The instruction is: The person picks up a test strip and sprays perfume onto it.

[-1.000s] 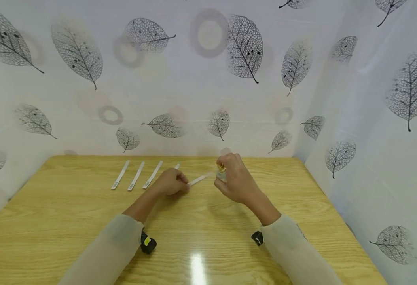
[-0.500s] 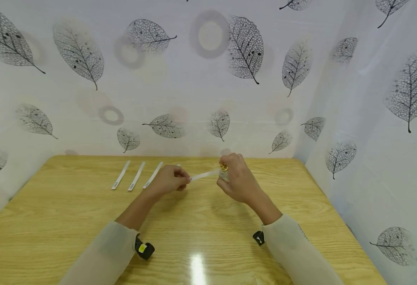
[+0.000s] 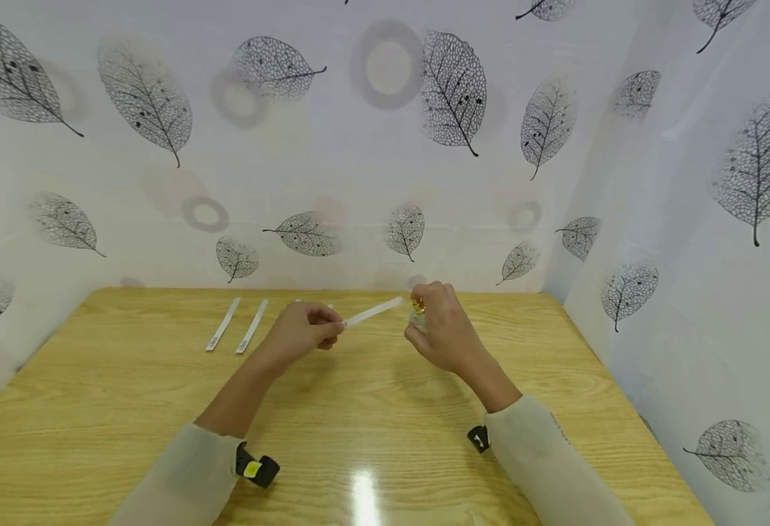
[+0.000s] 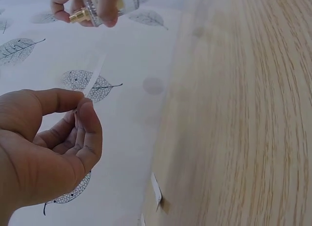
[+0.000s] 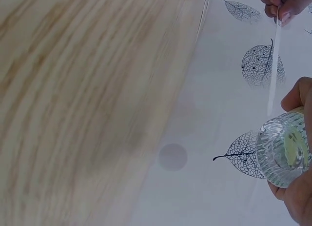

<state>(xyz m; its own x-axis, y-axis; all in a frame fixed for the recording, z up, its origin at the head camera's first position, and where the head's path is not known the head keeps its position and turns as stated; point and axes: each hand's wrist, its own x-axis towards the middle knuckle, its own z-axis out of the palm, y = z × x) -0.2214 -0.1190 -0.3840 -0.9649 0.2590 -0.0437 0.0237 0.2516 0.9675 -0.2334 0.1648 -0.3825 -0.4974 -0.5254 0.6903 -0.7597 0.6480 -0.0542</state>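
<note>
My left hand (image 3: 299,332) pinches one end of a white paper test strip (image 3: 373,311) between thumb and forefinger, above the table. The strip slants up and right, its free end near the bottle. My right hand (image 3: 447,330) grips a small clear glass perfume bottle (image 5: 282,150) with a gold spray nozzle (image 4: 80,15). A forefinger lies at the nozzle's top, and the remaining fingers and thumb wrap the glass. In the right wrist view the bottle's ridged base shows, with the strip (image 5: 275,72) beyond it. A small gap separates strip and nozzle in the head view.
Two white strips (image 3: 223,324) (image 3: 252,326) with small printed marks lie at the back left of the wooden table (image 3: 359,409). Tips of further strips (image 3: 330,305) peek out behind my left hand. A leaf-printed white curtain (image 3: 332,146) rises behind the table.
My left hand has lifted the strip off the tabletop and drawn back left, and the strip now tilts more upward. My right hand has shifted slightly right with the perfume bottle.
</note>
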